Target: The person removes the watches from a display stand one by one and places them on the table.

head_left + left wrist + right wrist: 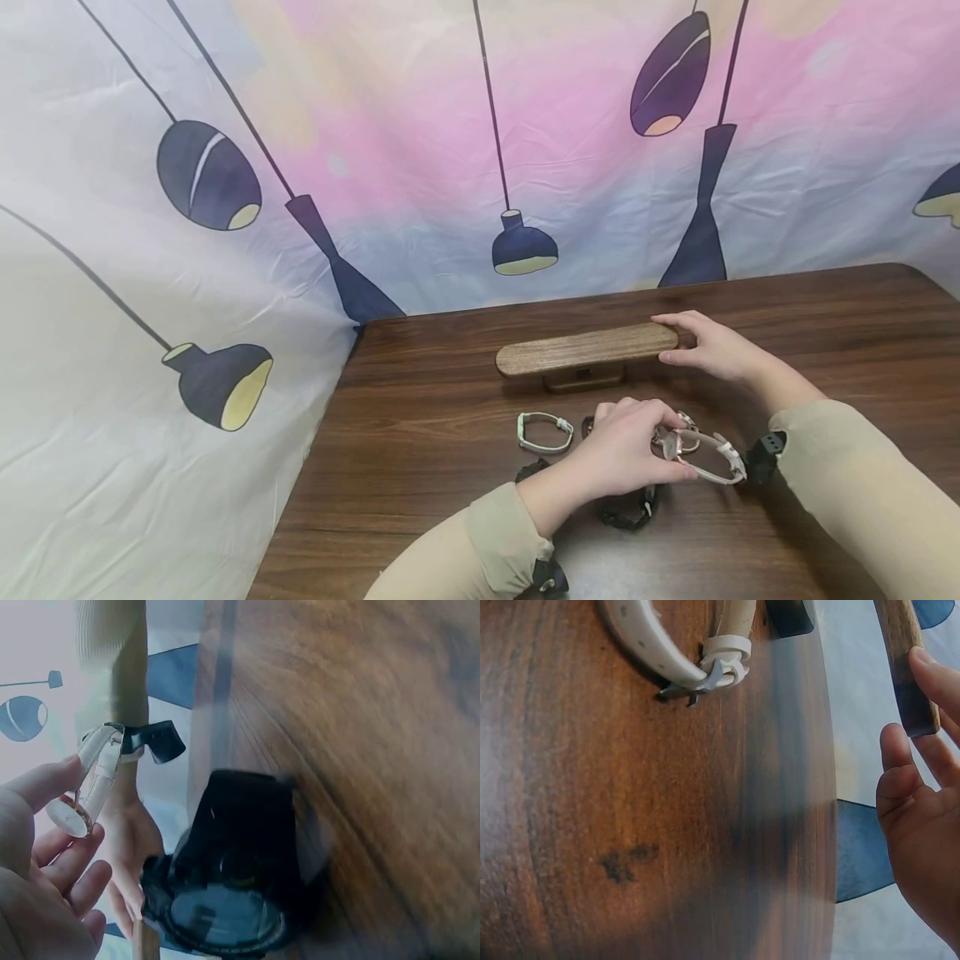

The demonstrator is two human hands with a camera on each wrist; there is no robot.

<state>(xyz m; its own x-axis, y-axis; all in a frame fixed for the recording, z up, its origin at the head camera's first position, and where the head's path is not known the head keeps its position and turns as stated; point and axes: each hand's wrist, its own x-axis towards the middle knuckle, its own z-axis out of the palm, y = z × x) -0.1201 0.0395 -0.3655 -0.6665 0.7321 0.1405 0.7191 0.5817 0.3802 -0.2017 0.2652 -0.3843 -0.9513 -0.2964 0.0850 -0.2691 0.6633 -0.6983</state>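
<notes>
My left hand [618, 446] pinches a white-strapped wristwatch [670, 445] between thumb and fingers, above the table. In the left wrist view the watch's round pale face [71, 817] rests at the fingertips and its strap is buckled into a loop. My right hand [712, 346] grips the right end of a wooden stand [585, 350], a long rounded bar on a small base. In the right wrist view, thumb and fingers lie on either side of the bar's end [911, 682]. Another light-strapped watch [688, 423] is partly hidden behind the held one.
A pale green wristwatch [545, 433] lies left of my left hand. Below the hand lies a black-strapped watch [630, 517], and a bulky black watch [225, 907] looms in the left wrist view. A printed cloth [420, 167] hangs behind the brown table [405, 492].
</notes>
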